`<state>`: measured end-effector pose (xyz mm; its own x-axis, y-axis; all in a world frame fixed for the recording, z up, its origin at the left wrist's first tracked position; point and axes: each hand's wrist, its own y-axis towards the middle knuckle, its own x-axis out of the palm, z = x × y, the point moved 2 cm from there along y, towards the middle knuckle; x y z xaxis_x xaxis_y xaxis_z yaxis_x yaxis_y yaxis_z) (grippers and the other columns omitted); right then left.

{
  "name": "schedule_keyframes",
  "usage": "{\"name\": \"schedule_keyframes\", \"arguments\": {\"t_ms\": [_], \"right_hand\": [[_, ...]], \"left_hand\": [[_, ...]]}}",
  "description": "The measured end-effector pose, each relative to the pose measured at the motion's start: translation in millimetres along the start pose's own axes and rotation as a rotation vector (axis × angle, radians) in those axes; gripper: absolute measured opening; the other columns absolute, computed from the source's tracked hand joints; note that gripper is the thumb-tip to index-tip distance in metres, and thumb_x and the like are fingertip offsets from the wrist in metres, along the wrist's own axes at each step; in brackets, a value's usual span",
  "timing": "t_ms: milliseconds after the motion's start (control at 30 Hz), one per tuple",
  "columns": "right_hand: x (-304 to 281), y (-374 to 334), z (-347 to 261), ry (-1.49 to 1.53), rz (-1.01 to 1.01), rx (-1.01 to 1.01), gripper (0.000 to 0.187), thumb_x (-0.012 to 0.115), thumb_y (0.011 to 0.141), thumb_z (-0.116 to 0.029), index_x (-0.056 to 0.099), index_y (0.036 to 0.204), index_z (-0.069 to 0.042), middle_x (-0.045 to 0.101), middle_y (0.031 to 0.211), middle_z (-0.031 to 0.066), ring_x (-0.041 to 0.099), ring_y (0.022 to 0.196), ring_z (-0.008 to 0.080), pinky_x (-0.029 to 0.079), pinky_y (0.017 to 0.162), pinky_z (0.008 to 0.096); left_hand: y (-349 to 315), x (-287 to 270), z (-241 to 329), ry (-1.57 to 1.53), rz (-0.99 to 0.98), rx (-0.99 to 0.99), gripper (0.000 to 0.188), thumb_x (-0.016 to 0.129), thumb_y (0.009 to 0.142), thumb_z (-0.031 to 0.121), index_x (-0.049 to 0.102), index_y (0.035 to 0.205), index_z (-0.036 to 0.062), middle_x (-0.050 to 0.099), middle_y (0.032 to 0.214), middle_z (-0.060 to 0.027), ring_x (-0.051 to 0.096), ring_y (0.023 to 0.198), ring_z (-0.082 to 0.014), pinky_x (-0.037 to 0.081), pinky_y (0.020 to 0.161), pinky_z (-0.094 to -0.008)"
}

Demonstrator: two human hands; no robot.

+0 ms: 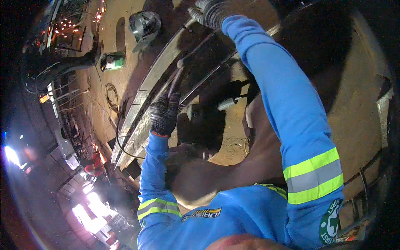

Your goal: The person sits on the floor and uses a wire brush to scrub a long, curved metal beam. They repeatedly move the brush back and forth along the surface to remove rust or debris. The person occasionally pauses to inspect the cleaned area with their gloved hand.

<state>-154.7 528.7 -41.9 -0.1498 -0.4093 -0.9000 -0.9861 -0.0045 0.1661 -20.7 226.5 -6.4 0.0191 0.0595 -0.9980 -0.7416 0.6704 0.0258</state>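
Observation:
My left hand (163, 114), in a dark knitted work glove, is closed around a slim metal rod with a rounded knob (180, 63) at its far end. That hand lies over a long pale metal beam (143, 93), which runs from lower left toward the upper middle. My right hand (210, 14), gloved too, reaches forward to the beam's far end. Its visible fingers are apart, close to the metal, and the top edge of the picture cuts off part of the hand. Whether they touch the beam is unclear. Darker bars (208, 77) lie alongside it.
A welding helmet (145, 26) lies on the brown floor beyond the beam. Near it are a green-and-white container (113, 61) and a coiled cable (111, 96). Sparks (66, 27) fly at upper left. A pale cylindrical object (227, 104) sits in shadow right of my left hand.

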Motion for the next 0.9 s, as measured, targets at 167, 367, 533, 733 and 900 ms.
{"name": "schedule_keyframes", "arguments": {"t_ms": [167, 367, 533, 733, 900], "right_hand": [[-17, -6, -11, -0.067, 0.104, -0.021, 0.048, 0.035, 0.089, -0.045, 0.066, 0.097, -0.009, 0.062, 0.106, 0.0161, 0.055, 0.104, 0.0351, 0.036, 0.097, 0.0470], [-18, -5, 5, 0.075, -0.038, 0.063, 0.050, 0.034, 0.089, -0.045, 0.065, 0.102, -0.009, 0.061, 0.112, 0.0152, 0.053, 0.109, 0.0320, 0.033, 0.100, 0.0445], [-20, -5, -20, -0.059, -0.032, -0.012, 0.049, 0.031, 0.091, -0.044, 0.062, 0.107, -0.010, 0.057, 0.118, 0.0146, 0.051, 0.112, 0.0303, 0.030, 0.103, 0.0459], [-6, -7, 1, -0.013, -0.008, -0.007, 0.048, 0.033, 0.089, -0.044, 0.064, 0.102, -0.009, 0.061, 0.110, 0.0134, 0.053, 0.108, 0.0314, 0.030, 0.103, 0.0457], [-4, 0, -19, -0.048, 0.059, 0.005, 0.048, 0.034, 0.089, -0.045, 0.065, 0.101, -0.009, 0.062, 0.108, 0.0153, 0.053, 0.107, 0.0325, 0.029, 0.103, 0.0456]], "left_hand": [[-11, 12, 5, -0.079, -0.069, -0.404, 0.027, 0.061, 0.084, 0.030, 0.062, 0.084, 0.0028, 0.059, 0.065, -0.0223, 0.060, 0.061, -0.0371, 0.045, 0.052, -0.0411], [22, -22, 35, -0.367, 0.074, -0.324, 0.033, 0.056, 0.087, 0.028, 0.061, 0.101, -0.0015, 0.060, 0.066, -0.0205, 0.059, 0.055, -0.0310, 0.044, 0.050, -0.0366], [-22, 26, -7, -0.026, -0.010, -0.167, 0.036, 0.055, 0.090, 0.030, 0.059, 0.109, -0.0007, 0.052, 0.061, -0.0034, 0.044, 0.051, -0.0117, 0.037, 0.045, -0.0313], [13, -25, 45, -0.459, 0.121, -0.269, 0.036, 0.061, 0.084, 0.028, 0.058, 0.109, 0.0023, 0.064, 0.082, -0.0210, 0.063, 0.069, -0.0351, 0.049, 0.059, -0.0389], [-29, 7, -5, -0.246, -0.035, -0.377, 0.028, 0.060, 0.084, 0.030, 0.060, 0.087, 0.0022, 0.061, 0.070, -0.0196, 0.060, 0.061, -0.0356, 0.045, 0.053, -0.0403]]}}
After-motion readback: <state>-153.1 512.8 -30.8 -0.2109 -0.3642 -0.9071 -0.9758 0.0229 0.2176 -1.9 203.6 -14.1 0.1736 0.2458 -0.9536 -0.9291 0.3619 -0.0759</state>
